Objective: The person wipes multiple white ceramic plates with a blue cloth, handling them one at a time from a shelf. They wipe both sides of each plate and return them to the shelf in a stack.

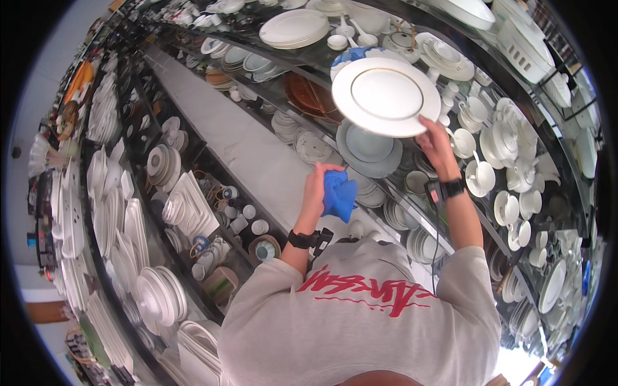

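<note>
My right hand grips the near rim of a white plate that has a gold ring around its centre. The plate is held over the shelf on the right and partly covers a blue-and-white patterned plate behind it. In my left hand is a crumpled blue cloth, above the aisle floor in front of my chest. Under the gold-ringed plate, on a lower shelf, lie pale blue-grey plates. Each wrist wears a black band.
Shelves of crockery line both sides of a narrow grey floor aisle. Cups and saucers crowd the right shelf close to my right forearm. Stacked white oval plates and a lidded teapot stand farther along. Square white dishes are at left.
</note>
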Demonstrator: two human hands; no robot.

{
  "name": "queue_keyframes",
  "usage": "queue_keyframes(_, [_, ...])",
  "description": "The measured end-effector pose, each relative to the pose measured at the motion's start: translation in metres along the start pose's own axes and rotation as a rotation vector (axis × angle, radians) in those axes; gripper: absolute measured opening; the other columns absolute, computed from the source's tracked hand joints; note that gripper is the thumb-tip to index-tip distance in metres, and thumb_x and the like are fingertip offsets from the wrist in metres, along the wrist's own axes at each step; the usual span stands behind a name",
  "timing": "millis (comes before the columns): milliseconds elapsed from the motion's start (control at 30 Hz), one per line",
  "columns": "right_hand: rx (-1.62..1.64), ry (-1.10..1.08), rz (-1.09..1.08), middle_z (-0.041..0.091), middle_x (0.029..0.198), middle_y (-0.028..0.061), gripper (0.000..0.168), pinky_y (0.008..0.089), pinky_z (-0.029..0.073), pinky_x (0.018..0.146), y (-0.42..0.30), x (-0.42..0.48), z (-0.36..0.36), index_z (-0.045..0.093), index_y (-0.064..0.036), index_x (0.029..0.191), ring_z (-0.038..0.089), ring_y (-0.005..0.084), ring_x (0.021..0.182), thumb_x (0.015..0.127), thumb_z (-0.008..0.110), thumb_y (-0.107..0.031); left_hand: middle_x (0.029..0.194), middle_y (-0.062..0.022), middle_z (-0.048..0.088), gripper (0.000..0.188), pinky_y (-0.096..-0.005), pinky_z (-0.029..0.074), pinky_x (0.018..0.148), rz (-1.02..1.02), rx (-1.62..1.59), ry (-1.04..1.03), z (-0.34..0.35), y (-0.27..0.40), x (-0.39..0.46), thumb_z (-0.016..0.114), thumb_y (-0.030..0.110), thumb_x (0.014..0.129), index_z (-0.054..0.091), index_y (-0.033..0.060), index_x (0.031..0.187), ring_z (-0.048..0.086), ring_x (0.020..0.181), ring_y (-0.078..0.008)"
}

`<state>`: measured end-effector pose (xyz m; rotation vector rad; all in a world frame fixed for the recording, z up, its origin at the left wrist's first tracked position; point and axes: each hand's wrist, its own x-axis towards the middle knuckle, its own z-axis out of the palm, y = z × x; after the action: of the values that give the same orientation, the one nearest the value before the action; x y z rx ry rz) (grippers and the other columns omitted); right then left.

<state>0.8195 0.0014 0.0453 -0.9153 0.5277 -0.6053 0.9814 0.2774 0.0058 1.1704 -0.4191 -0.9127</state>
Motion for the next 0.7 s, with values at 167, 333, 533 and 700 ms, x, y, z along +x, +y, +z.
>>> queue_keyframes(167, [-0.032,0.07,0.128,0.056,0.07,-0.001,0.021,0.0151,0.028,0.037,-0.001,-0.096,-0.001,0.055,0.002,0.101,0.035,0.0013,0.042,0.087,0.058,-0.013,0.1,-0.0125,0.062,0.049,-0.0301,0.048,0.083,0.031,-0.209,-0.194,0.017,0.008,0.004,0.038,0.041,0.095,0.057,-0.0023,0.105,0.061,0.091,-0.0193])
queue_keyframes(333, [-0.11,0.085,0.115,0.056,0.069,0.0019,0.024,0.0165,0.028,0.037,0.011,-0.171,-0.016,0.055,0.004,0.099,0.04,0.0039,0.042,0.088,0.058,-0.017,0.108,-0.0137,0.062,0.04,-0.0288,0.047,0.083,-0.142,-0.051,-0.276,0.035,0.002,-0.004,0.054,0.021,0.088,0.052,-0.0063,0.117,0.06,0.096,-0.0197])
queue_keyframes(533, [-0.39,0.258,0.021,0.058,0.07,0.0016,0.023,0.0182,0.035,0.042,0.005,-0.254,-0.05,0.055,0.0,0.1,0.048,0.0051,0.049,0.09,0.058,-0.021,0.107,-0.012,0.062,0.039,-0.0264,0.047,0.08,-0.183,0.09,-0.51,0.079,-0.01,-0.019,0.058,0.015,0.085,0.052,-0.0066,0.117,0.06,0.094,-0.0161])
queue_keyframes(700, [-0.357,0.444,-0.034,0.061,0.091,0.0038,0.034,0.0202,0.048,0.058,-0.001,-0.322,-0.086,0.047,-0.001,0.118,0.058,0.0078,0.071,0.09,0.058,-0.016,0.105,-0.0117,0.062,0.037,-0.0273,0.048,0.079,-0.197,0.173,-0.612,0.128,-0.042,-0.039,0.058,0.014,0.085,0.053,-0.0068,0.115,0.061,0.091,-0.016])
